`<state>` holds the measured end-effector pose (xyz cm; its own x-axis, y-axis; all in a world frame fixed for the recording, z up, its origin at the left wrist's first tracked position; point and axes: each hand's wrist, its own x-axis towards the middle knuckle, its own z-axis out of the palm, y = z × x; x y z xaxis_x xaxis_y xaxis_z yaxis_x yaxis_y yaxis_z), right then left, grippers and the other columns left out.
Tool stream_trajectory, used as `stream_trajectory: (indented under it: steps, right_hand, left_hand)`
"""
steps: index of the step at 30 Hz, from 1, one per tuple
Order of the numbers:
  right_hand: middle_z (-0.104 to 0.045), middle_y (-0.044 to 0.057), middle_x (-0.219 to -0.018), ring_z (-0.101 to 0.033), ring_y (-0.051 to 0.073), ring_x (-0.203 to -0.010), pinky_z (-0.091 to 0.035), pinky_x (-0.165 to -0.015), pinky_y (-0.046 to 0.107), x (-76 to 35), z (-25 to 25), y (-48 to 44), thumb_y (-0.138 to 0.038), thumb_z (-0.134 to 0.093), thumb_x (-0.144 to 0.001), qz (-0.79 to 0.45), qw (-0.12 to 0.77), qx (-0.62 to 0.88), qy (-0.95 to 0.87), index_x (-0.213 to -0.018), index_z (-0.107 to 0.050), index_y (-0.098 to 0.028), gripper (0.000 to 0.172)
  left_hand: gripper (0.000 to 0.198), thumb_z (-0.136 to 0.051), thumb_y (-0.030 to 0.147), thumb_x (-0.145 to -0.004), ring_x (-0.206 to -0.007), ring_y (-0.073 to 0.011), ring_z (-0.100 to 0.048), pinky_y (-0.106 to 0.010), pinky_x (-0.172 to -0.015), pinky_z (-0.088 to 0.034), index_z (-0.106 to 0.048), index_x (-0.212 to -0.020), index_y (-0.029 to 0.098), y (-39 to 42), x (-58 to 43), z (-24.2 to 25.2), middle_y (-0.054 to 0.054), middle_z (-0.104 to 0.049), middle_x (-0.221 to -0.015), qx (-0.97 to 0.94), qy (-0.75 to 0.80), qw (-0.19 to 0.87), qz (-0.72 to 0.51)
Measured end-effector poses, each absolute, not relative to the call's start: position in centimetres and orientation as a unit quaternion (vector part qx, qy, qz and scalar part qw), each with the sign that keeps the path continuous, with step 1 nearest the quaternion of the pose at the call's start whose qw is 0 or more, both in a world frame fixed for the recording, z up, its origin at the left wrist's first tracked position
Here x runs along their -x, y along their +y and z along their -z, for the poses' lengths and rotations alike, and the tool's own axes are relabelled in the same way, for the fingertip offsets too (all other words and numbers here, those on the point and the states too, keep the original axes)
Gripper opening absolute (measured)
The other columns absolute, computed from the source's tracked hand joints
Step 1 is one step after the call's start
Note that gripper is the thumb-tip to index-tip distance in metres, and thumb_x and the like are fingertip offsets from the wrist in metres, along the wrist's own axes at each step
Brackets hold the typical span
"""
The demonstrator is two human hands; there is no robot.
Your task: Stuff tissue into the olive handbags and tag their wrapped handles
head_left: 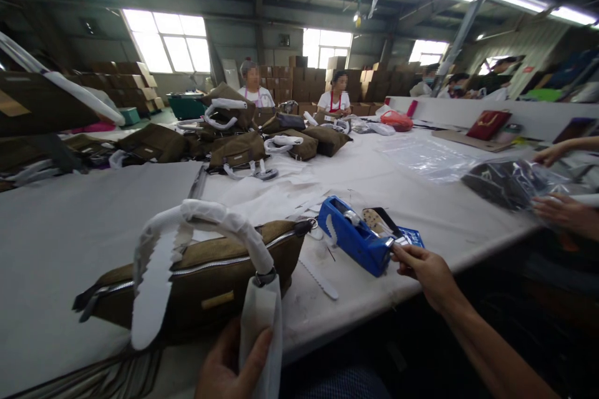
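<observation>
An olive-brown zip handbag (206, 265) lies before me on the table, its zip closed. White wrapping covers its raised handle (229, 221). My left hand (238, 358) grips a white-wrapped strap (259, 324) hanging at the bag's near side, thumb across it. To the right of the bag stands a blue tape dispenser (355, 237). At its cutting edge, my right hand (423, 268) is closed in a pinch on the tape's end, though the clear tape itself barely shows. A white strip with a jagged edge (321, 279) lies between bag and dispenser.
Several brown bags (241, 149) with white-wrapped handles are heaped across the table. At right, a co-worker's hands (564, 212) hold a dark bag in clear plastic (508, 181). A blue card (410, 237) lies behind the dispenser. Two people sit at the far side.
</observation>
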<state>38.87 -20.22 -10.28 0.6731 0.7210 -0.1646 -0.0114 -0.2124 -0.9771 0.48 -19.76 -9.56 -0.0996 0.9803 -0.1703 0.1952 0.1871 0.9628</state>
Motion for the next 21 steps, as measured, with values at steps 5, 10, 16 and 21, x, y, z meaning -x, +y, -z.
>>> stream_trajectory:
  steps: [5, 10, 16, 21]
  right_hand:
    - [-0.068, 0.006, -0.070, -0.053, 0.010, -0.052, -0.054, -0.054, 0.025, -38.9, 10.1, -19.9, -0.052, -0.088, -0.049, -0.327, 0.571, 0.709, -0.253, -0.070, -0.072, -0.013, 0.047]
    - [-0.066, 0.007, -0.064, -0.055, 0.013, -0.049, -0.049, -0.049, 0.027, -37.3, 11.7, -21.7, -0.054, -0.085, -0.050, -0.299, 0.550, 0.729, -0.278, -0.065, -0.070, -0.012, 0.047]
    - [-0.071, 0.005, -0.076, -0.062, 0.014, -0.064, -0.053, -0.067, 0.025, -31.3, 9.6, -24.9, -0.055, -0.079, -0.070, -0.333, 0.504, 0.683, -0.412, -0.092, -0.077, -0.016, 0.045]
    - [-0.069, 0.002, -0.072, -0.061, 0.013, -0.060, -0.053, -0.062, 0.025, -23.7, 5.2, -24.0, -0.044, -0.069, -0.087, -0.438, 0.463, 0.532, -0.558, -0.117, -0.071, -0.018, 0.039]
  left_hand:
    - [0.056, -0.075, 0.060, -0.067, -0.109, -0.0343, -0.069, -0.036, -0.094, -0.053, -0.073, -0.102, 0.016, -19.5, -0.6, 9.8, -0.010, -0.078, -0.107, -0.483, 0.579, 0.482, -0.446]
    - [0.055, -0.079, 0.059, -0.065, -0.101, -0.0340, -0.071, -0.036, -0.088, -0.054, -0.075, -0.099, 0.017, -19.5, -0.7, 10.1, -0.010, -0.079, -0.101, -0.477, 0.561, 0.487, -0.470]
    - [0.051, -0.079, 0.052, -0.070, -0.099, -0.0318, -0.071, -0.035, -0.087, -0.054, -0.073, -0.105, 0.014, -19.4, -0.7, 9.8, -0.011, -0.078, -0.102, -0.488, 0.518, 0.516, -0.477]
    - [0.045, -0.075, 0.045, -0.080, -0.105, -0.0290, -0.069, -0.033, -0.090, -0.052, -0.069, -0.112, 0.013, -19.3, -0.4, 9.9, -0.012, -0.076, -0.112, -0.521, 0.490, 0.530, -0.455]
